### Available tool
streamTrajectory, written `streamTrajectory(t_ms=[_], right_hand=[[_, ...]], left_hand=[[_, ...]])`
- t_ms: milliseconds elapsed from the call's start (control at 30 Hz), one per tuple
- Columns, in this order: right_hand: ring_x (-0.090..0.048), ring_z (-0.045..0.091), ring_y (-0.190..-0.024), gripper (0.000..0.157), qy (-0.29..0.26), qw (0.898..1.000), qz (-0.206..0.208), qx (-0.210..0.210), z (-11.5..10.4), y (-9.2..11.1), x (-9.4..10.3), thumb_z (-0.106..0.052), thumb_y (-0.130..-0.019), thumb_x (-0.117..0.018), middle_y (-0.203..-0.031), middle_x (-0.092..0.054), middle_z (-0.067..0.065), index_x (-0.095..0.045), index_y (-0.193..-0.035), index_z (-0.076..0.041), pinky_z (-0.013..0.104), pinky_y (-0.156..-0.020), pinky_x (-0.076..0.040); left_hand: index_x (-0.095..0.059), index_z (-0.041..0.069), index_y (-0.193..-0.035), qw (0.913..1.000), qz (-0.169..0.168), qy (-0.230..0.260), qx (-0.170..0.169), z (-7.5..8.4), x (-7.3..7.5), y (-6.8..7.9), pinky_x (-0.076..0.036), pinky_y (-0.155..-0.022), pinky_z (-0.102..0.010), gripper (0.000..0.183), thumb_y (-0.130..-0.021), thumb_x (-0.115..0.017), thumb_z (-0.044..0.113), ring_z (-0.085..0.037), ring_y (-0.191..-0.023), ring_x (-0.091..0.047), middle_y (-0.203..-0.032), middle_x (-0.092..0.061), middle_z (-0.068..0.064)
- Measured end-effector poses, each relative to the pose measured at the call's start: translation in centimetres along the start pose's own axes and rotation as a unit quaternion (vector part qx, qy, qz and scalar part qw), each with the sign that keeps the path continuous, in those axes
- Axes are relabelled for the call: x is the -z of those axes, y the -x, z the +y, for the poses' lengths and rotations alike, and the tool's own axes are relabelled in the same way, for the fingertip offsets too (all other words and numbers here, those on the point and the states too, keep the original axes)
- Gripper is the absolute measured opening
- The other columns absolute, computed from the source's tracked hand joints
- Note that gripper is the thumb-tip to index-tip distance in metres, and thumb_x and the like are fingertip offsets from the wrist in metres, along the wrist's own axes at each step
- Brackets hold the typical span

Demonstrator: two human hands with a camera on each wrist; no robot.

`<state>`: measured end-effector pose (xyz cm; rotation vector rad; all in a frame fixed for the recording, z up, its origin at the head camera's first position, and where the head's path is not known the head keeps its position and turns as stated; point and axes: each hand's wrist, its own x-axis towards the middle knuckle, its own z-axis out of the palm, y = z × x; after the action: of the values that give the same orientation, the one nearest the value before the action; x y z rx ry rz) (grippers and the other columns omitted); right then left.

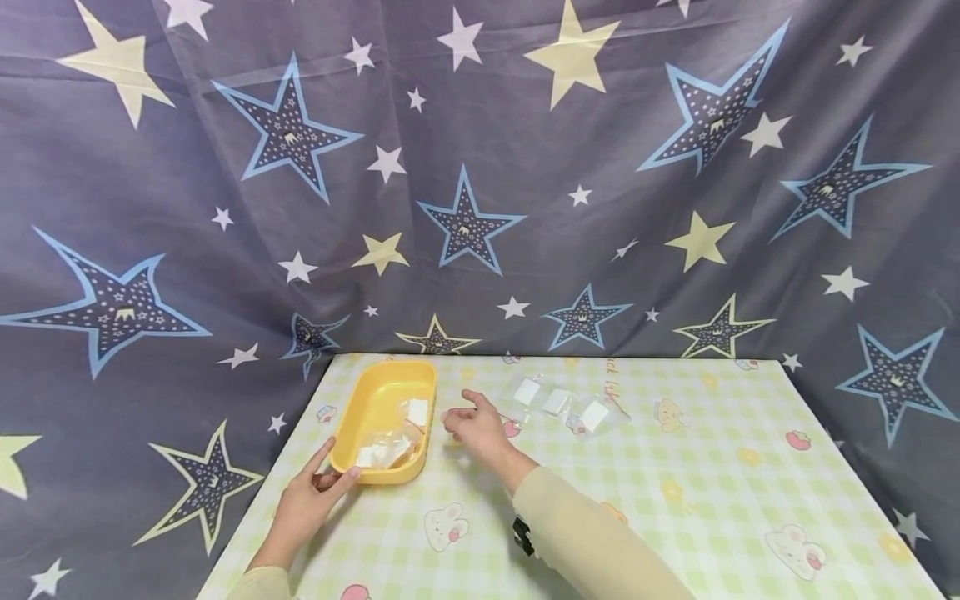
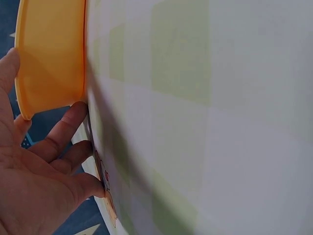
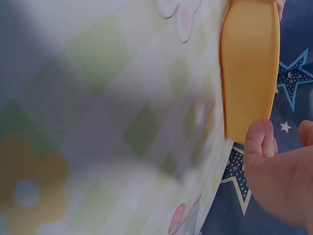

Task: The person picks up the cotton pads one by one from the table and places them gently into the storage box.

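Note:
A yellow tray (image 1: 385, 385) stands at the left of the table, with small clear plastic bags with white labels (image 1: 390, 448) inside it. My left hand (image 1: 306, 498) holds its near left corner, the thumb on the rim and a finger against the left side. In the left wrist view the other fingers of the left hand (image 2: 44, 171) reach down beside the tray wall. My right hand (image 1: 482, 432) hovers just right of the tray, its fingers loosely bent, and I see nothing in them. Right of that hand lie three clear bags with white labels (image 1: 557, 402).
A checked tablecloth (image 1: 675, 517) with cartoon prints covers the table. Behind it hangs a dark curtain with stars (image 1: 510, 208), reaching the table's back edge and both sides. A black strap or device (image 1: 522, 536) shows under the right sleeve.

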<state>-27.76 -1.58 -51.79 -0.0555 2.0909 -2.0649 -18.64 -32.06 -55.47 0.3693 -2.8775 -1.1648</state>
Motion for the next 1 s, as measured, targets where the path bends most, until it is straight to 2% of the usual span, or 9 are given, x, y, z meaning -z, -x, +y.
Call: streamTrajectory(t_ms=[133, 400, 600, 767, 1000], right_hand=[[-0.076, 0.031, -0.114, 0.07, 0.019, 1.0, -0.006, 0.01, 0.3, 0.3, 1.1, -0.018, -0.102, -0.072, -0.134, -0.072, 0.021, -0.041, -0.162, -0.006, 0.042, -0.096, -0.063], [-0.073, 0.032, -0.12, 0.07, 0.125, 0.991, -0.008, 0.046, 0.8, 1.3, 4.7, -0.026, -0.103, -0.073, -0.134, -0.073, 0.018, -0.041, -0.163, -0.009, 0.045, -0.098, -0.061], [-0.075, 0.03, -0.111, 0.067, 0.207, 0.974, -0.005, 0.09, 1.4, 2.5, 8.8, -0.023, -0.102, -0.072, -0.131, -0.074, 0.021, -0.045, -0.16, -0.006, 0.042, -0.092, -0.063], [-0.075, 0.025, -0.104, 0.066, 0.255, 0.962, 0.016, 0.095, 2.0, 3.7, 12.6, -0.019, -0.1, -0.076, -0.126, -0.077, 0.018, -0.047, -0.159, -0.006, 0.042, -0.089, -0.062], [-0.074, 0.02, -0.097, 0.07, 0.308, 0.944, 0.032, 0.111, 2.5, 5.1, 18.3, -0.014, -0.099, -0.077, -0.125, -0.076, 0.019, -0.044, -0.159, 0.0, 0.027, -0.083, -0.06]], left_hand=[[-0.028, 0.028, -0.171, 1.0, -0.002, -0.004, 0.001, -0.1, 0.3, 0.0, -0.05, -0.108, -0.061, 0.097, -0.094, -0.071, 0.069, -0.034, -0.12, -0.07, -0.118, -0.081, -0.011], [-0.028, 0.027, -0.171, 0.9999, -0.011, -0.002, 0.004, 0.0, 0.4, 0.0, -0.051, -0.107, -0.059, 0.098, -0.094, -0.07, 0.07, -0.031, -0.117, -0.07, -0.119, -0.08, -0.01], [-0.027, 0.027, -0.172, 0.9999, -0.014, 0.003, 0.002, 0.1, 0.6, 0.0, -0.052, -0.106, -0.058, 0.099, -0.094, -0.07, 0.07, -0.03, -0.118, -0.07, -0.119, -0.079, -0.009], [-0.027, 0.028, -0.172, 0.9999, -0.012, 0.003, 0.002, -0.1, 0.7, 0.0, -0.052, -0.106, -0.058, 0.098, -0.094, -0.07, 0.071, -0.031, -0.117, -0.071, -0.119, -0.08, -0.009], [-0.029, 0.027, -0.171, 1.0, -0.007, 0.007, -0.001, -0.4, 0.4, -0.1, -0.05, -0.109, -0.061, 0.098, -0.094, -0.071, 0.069, -0.035, -0.121, -0.07, -0.119, -0.08, -0.011]])
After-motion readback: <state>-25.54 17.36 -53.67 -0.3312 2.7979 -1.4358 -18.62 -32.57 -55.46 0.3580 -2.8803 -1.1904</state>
